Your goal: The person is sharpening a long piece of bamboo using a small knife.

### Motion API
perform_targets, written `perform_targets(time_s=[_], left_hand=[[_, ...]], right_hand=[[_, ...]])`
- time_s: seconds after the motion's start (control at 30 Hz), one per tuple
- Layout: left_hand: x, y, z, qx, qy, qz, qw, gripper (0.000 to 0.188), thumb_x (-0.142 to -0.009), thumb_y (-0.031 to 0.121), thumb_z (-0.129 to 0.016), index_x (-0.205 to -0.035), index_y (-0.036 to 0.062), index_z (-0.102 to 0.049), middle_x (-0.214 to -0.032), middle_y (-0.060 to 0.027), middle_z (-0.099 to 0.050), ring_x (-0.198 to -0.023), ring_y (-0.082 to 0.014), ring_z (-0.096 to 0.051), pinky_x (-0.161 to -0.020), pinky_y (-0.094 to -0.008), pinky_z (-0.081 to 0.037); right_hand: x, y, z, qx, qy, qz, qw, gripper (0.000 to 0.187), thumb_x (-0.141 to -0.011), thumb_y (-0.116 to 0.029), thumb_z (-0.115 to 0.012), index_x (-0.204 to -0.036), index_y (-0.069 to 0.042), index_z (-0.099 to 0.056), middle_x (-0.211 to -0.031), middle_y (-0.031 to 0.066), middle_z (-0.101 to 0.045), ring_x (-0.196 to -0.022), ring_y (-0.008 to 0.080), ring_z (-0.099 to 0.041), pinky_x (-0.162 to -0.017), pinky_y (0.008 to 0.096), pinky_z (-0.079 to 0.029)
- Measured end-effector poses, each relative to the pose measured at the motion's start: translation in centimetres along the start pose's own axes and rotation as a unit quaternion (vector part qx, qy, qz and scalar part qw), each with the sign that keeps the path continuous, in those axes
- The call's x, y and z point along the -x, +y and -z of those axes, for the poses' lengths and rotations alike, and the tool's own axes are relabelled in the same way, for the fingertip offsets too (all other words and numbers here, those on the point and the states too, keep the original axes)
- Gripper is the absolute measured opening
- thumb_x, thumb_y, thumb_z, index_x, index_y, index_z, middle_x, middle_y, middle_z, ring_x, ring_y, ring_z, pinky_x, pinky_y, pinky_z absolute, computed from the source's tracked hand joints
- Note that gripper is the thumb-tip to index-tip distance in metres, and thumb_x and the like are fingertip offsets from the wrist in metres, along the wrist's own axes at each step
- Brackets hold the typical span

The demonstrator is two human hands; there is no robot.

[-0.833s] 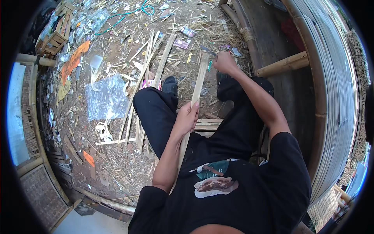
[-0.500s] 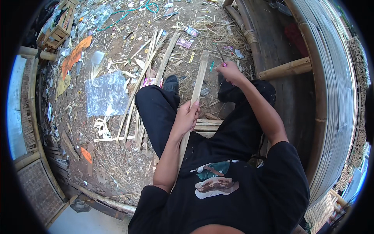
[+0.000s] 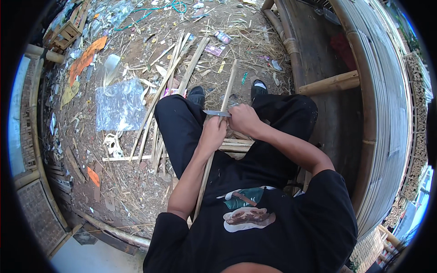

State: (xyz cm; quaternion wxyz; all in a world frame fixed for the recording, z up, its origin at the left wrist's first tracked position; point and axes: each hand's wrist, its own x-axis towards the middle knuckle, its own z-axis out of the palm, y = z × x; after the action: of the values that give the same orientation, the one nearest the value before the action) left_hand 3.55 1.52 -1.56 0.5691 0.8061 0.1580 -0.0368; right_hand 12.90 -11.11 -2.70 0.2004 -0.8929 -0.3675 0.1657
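My left hand (image 3: 214, 133) is closed round a long, pale bamboo strip (image 3: 231, 84), which runs from beside my body out between my knees. In my right hand (image 3: 244, 120) is a knife (image 3: 215, 113). Its blade points left and lies across the strip, just beyond the left hand's fingers. The two hands are close together, and the knife's handle is hidden in my right fist.
More bamboo strips (image 3: 193, 66) lie on the littered ground to the left of my legs. Near them are a clear plastic sheet (image 3: 119, 104) and an orange scrap (image 3: 86, 59). A bamboo-framed bench (image 3: 330, 84) stands at my right.
My right hand has come back and left from beyond my right knee, bringing the knife onto the strip. The strip has turned narrower side up, with my left hand still holding it.
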Motion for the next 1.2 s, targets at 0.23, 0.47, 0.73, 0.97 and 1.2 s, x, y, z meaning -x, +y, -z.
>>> perform_targets(time_s=[0.23, 0.47, 0.73, 0.97, 1.2], left_hand=[[0.4, 0.2, -0.3, -0.041, 0.045, -0.04, 0.997, 0.018, -0.089, 0.006, -0.049, -0.089, -0.0084, -0.06, -0.08, -0.0282, -0.061, -0.081, -0.0455, -0.06, -0.068, -0.049, -0.047], [0.8, -0.5, -0.6, -0.092, 0.057, -0.021, 0.994, 0.016, -0.091, 0.007, -0.051, -0.088, -0.0077, -0.055, -0.072, -0.0299, -0.058, -0.074, -0.0472, -0.06, -0.062, -0.0495, -0.045], [0.4, 1.1, -0.6, -0.051, 0.057, 0.016, 0.997, 0.01, -0.087, 0.004, -0.053, -0.087, -0.0061, -0.056, -0.07, -0.0293, -0.059, -0.073, -0.0455, -0.06, -0.062, -0.0509, -0.045], [0.3, -0.4, -1.8, -0.086, 0.075, -0.028, 0.993, 0.012, -0.088, 0.004, -0.051, -0.087, -0.0069, -0.056, -0.071, -0.0298, -0.059, -0.071, -0.0471, -0.059, -0.063, -0.0518, -0.046], [1.7, 0.4, -2.2, -0.099, 0.053, -0.023, 0.993, 0.01, -0.089, 0.002, -0.051, -0.087, -0.0069, -0.054, -0.069, -0.0297, -0.057, -0.071, -0.0481, -0.058, -0.06, -0.0503, -0.045]], right_hand=[[-0.5, -0.6, -0.6, -0.023, -0.03, -0.02, 0.999, 0.019, -0.073, -0.015, -0.061, -0.067, 0.003, -0.066, -0.068, 0.0263, -0.062, -0.067, 0.0428, -0.064, -0.067, 0.049, -0.054], [-4.2, 1.4, -0.6, -0.028, -0.039, -0.11, 0.993, 0.021, -0.075, -0.013, -0.064, -0.075, 0.008, -0.066, -0.08, 0.0302, -0.065, -0.079, 0.0444, -0.066, -0.072, 0.0492, -0.055], [-2.7, 0.9, -0.3, -0.052, -0.078, -0.12, 0.988, 0.022, -0.076, -0.012, -0.062, -0.079, 0.009, -0.067, -0.082, 0.0319, -0.064, -0.082, 0.0458, -0.065, -0.075, 0.0508, -0.054], [-2.1, 1.3, -0.3, -0.041, -0.08, -0.106, 0.99, 0.023, -0.073, -0.014, -0.063, -0.079, 0.009, -0.065, -0.079, 0.0317, -0.064, -0.082, 0.0469, -0.065, -0.074, 0.051, -0.054], [-6.5, 6.2, 0.4, -0.013, -0.04, -0.169, 0.985, 0.024, -0.071, -0.012, -0.067, -0.083, 0.008, -0.067, -0.086, 0.031, -0.065, -0.085, 0.0436, -0.066, -0.075, 0.0475, -0.055]])
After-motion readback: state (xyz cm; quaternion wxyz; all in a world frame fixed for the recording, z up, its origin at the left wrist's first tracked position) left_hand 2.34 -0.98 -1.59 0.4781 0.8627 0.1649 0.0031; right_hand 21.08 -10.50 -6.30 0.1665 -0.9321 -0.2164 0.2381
